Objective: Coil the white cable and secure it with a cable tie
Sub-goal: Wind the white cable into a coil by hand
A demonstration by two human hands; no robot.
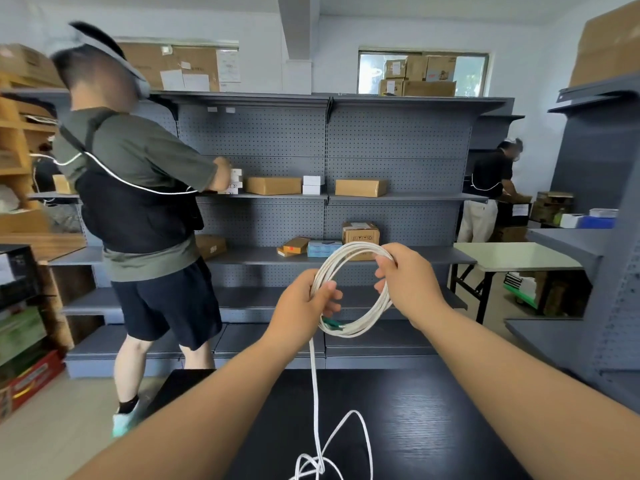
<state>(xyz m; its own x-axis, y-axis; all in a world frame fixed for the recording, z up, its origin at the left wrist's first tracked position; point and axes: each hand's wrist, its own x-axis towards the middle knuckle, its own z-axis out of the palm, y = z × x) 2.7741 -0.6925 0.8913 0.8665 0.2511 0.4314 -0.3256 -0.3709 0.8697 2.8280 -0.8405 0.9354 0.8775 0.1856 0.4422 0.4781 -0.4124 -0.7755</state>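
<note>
White cable [360,250] wound in a several-loop coil held up above the near black table [433,427], left hand [304,303] curled round the coil's left side, right hand [412,282] gripping its upper right, loose tail hanging to a tangle on the table, grey pegboard shelving [398,161] far behind

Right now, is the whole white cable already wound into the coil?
No, a loose length of the white cable hangs from the coil down onto the black table.
</note>
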